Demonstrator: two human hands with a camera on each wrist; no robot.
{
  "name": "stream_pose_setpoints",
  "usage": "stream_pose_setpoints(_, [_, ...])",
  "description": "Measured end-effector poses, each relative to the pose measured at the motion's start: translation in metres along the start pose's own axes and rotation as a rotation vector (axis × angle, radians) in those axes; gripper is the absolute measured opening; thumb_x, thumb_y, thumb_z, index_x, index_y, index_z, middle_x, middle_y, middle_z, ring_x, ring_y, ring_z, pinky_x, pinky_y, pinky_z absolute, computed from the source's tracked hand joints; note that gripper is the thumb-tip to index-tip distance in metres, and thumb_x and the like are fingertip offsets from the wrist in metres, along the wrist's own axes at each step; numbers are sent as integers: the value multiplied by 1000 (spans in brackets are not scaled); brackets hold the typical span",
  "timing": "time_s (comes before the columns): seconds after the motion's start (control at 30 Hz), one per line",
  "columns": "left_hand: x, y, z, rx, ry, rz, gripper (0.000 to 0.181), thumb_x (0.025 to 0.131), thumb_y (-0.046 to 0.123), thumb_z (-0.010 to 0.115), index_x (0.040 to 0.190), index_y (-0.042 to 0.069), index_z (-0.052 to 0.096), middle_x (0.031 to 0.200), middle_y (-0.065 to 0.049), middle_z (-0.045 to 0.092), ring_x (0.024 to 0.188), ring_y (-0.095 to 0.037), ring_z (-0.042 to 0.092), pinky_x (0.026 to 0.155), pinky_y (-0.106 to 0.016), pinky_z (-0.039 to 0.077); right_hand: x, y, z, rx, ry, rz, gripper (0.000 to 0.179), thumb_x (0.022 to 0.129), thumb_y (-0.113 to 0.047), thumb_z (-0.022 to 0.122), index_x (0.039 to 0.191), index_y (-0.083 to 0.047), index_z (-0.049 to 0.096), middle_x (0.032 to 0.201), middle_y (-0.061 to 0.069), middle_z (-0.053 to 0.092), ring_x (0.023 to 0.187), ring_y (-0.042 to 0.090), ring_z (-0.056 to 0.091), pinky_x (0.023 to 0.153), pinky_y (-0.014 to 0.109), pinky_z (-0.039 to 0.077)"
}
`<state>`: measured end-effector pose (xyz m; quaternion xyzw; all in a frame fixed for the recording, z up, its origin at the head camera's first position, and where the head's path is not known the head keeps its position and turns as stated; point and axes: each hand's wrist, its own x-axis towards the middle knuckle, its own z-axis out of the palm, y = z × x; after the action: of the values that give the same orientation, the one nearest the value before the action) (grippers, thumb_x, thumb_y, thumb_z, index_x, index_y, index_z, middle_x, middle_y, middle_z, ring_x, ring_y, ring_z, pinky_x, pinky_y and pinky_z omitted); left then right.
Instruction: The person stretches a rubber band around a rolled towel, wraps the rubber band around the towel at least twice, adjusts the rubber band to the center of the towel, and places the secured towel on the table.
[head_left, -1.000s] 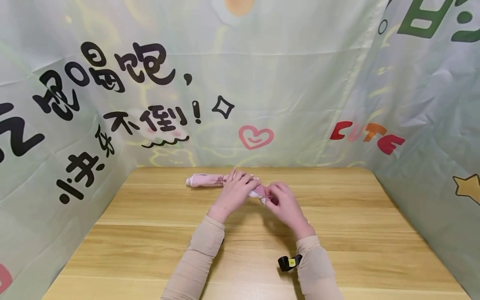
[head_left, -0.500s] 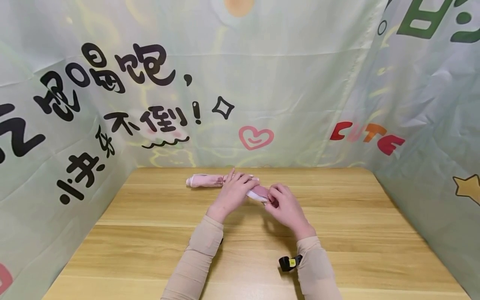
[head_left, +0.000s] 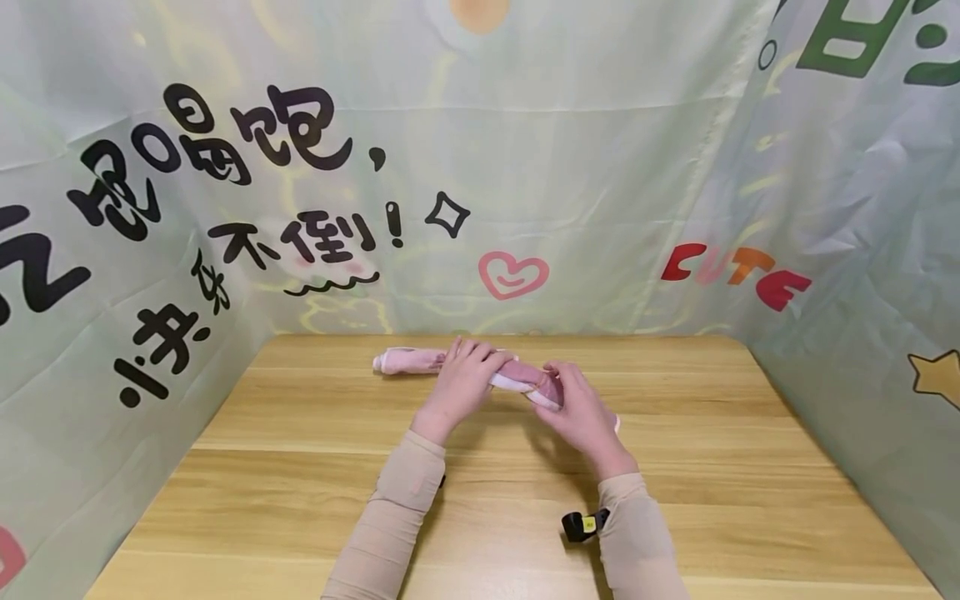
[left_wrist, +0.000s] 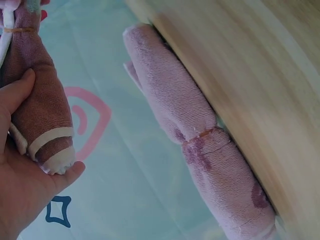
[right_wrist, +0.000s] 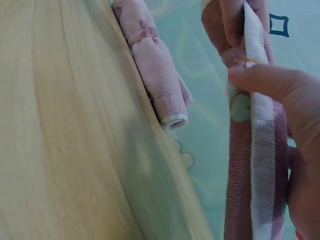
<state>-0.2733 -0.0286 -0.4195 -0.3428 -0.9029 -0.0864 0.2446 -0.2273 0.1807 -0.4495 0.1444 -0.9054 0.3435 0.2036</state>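
Observation:
A rolled towel (head_left: pixel 517 375), dusky pink with a white edge, is held just above the table between my two hands. A thin orange rubber band (right_wrist: pixel 250 60) cinches it near its middle. My left hand (head_left: pixel 463 382) grips one end, where pale stripes show in the left wrist view. My right hand (head_left: pixel 583 412) grips the other part, its thumb close to the band in the right wrist view. Behind the left hand, a lighter pink rolled towel (head_left: pixel 408 361) lies at the table's back edge, with a rubber band (left_wrist: pixel 200 136) round its middle.
The wooden table (head_left: pixel 300 500) meets a printed cloth backdrop (head_left: pixel 600 167) behind it and on both sides. A black wrist camera (head_left: pixel 581 526) sits at the right sleeve.
My right fingers have gone from a tight pinch at the band to a wider grip round the roll. More of the towel shows between the hands. The lighter towel stays put.

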Motion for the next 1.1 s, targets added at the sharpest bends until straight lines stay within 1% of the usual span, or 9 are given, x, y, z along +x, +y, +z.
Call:
stream_pose_setpoints(0.17, [0, 2, -1, 13, -8, -13, 45, 84, 10, 73, 126, 22, 62, 117, -2, 65, 117, -26, 56, 113, -57, 33, 1, 2, 2, -116, 21, 19, 58, 73, -11, 81, 123, -5, 53, 115, 16, 64, 101, 32, 64, 87, 48, 53])
stream_pose_setpoints(0.33, [0, 5, 2, 29, 17, -16, 40, 87, 18, 72, 125, 24, 63, 118, 0, 65, 118, -24, 56, 112, -60, 33, -1, 3, 1, -123, 33, 66, 51, 74, -12, 77, 120, -6, 56, 110, 15, 68, 95, 30, 65, 83, 47, 54])
stream_pose_setpoints(0.47, [1, 8, 4, 44, 52, 10, 48, 85, 28, 75, 130, 28, 59, 128, -1, 60, 128, -25, 50, 114, -66, 24, -2, 3, -1, -113, 18, 134, 49, 76, -17, 73, 120, -8, 56, 106, 13, 69, 86, 27, 64, 75, 44, 53])
stream_pose_setpoints(0.57, [2, 10, 5, 34, 69, 42, 61, 79, 30, 80, 135, 30, 54, 137, -4, 56, 135, -29, 44, 115, -68, 17, -2, 3, -2, -62, 2, 192, 47, 77, -19, 70, 121, -9, 55, 103, 13, 69, 81, 26, 62, 69, 40, 50])
stream_pose_setpoints(0.73, [2, 9, 6, 47, 90, 77, 70, 76, 29, 83, 138, 32, 52, 143, -5, 50, 140, -31, 38, 116, -67, 16, 1, 2, -3, 128, -7, 262, 39, 78, -16, 69, 116, -10, 58, 101, 14, 69, 82, 24, 59, 69, 32, 46])
stream_pose_setpoints(0.83, [2, 6, 6, 66, 126, 94, 66, 78, 29, 82, 137, 33, 52, 143, -4, 50, 140, -30, 38, 116, -66, 18, 2, 1, -4, 247, -14, 290, 34, 79, -14, 69, 111, -10, 59, 102, 13, 68, 85, 22, 58, 72, 29, 46])
stream_pose_setpoints(0.9, [2, 5, 7, 79, 161, 108, 59, 82, 33, 78, 135, 34, 54, 142, -3, 52, 139, -30, 40, 115, -66, 21, 2, 0, -5, 308, -22, 297, 32, 79, -13, 69, 110, -9, 60, 102, 13, 67, 86, 20, 58, 74, 28, 48])
stream_pose_setpoints(1.03, [2, 3, 7, 90, 191, 110, 45, 88, 36, 71, 131, 36, 58, 139, -1, 54, 139, -27, 40, 115, -65, 22, 1, -4, -12, 389, -63, 300, 32, 82, -10, 67, 113, -3, 59, 105, 17, 67, 88, 15, 58, 78, 26, 48])
stream_pose_setpoints(1.1, [3, 3, 7, 91, 200, 109, 41, 89, 35, 70, 129, 37, 59, 138, 0, 56, 139, -26, 40, 116, -65, 23, 1, -3, -14, 418, -88, 302, 33, 84, -10, 66, 114, 0, 59, 106, 18, 67, 88, 13, 58, 79, 26, 48])
